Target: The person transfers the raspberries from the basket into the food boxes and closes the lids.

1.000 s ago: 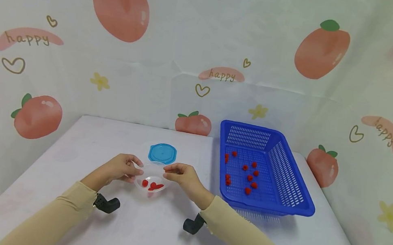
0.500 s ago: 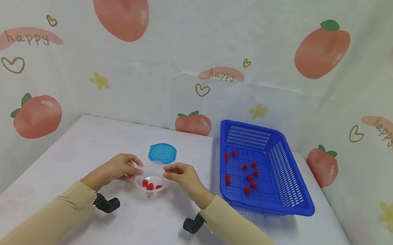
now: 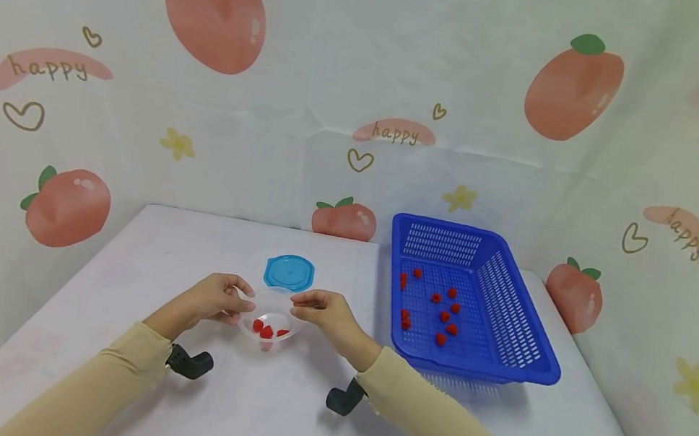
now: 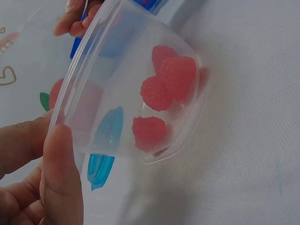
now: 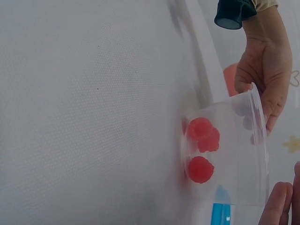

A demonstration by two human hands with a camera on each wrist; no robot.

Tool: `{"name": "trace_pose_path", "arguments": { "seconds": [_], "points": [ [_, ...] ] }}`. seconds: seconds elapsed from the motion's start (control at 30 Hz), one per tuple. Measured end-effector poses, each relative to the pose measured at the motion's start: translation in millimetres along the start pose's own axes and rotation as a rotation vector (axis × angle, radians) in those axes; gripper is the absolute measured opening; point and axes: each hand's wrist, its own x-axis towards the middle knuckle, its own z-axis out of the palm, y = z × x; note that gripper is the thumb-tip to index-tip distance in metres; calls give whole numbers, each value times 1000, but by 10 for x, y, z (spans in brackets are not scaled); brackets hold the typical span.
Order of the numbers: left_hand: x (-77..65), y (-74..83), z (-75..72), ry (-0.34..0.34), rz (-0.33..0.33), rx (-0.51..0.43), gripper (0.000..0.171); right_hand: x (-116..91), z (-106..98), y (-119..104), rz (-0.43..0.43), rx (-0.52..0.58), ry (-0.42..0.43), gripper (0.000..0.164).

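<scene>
A clear plastic container (image 3: 274, 305) with several red raspberries (image 3: 267, 332) in it is held between both hands over the white table. My left hand (image 3: 218, 301) pinches the rim at the left, thumb on the near side; in the left wrist view the thumb (image 4: 60, 164) overlaps the rim. At the opposite side, fingers and thumb of my right hand (image 3: 327, 319) pinch the rim. Seen from the left wrist, the raspberries (image 4: 176, 77) lie on the bottom of the container, close over the cloth. Just behind it lies a blue lid (image 3: 289, 272).
To the right stands a large blue plastic basket (image 3: 468, 369) with more raspberries (image 3: 445, 317) scattered on its floor. The white table (image 3: 189, 242) ends at a printed backdrop (image 3: 271, 107) behind it. A black wrist camera (image 3: 190, 364) hangs below each forearm.
The raspberries shifted inside the container between one second and half a second ago, one sliding nearer the middle. Both hands and the container have stayed in place.
</scene>
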Motion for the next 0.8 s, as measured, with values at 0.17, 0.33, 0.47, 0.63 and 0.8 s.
{"name": "trace_pose_path", "arguments": {
  "seconds": [0.17,0.33,0.47,0.63,0.8],
  "points": [
    [-3,2,-5,-5,2,-6,40,26,-27,42,-18,10,-13,34],
    [4,-1,-10,-10,7,0,40,-6,-83,3,-28,49,-33,34],
    [13,-15,-12,-8,7,3,41,-85,-140,-106,-55,88,-48,34],
    [18,-27,-18,-16,17,5,42,-232,-249,-307,-102,100,-45,31],
    [15,-30,-23,-18,19,6,43,-367,-419,-503,-113,197,-38,37]
  ]
}}
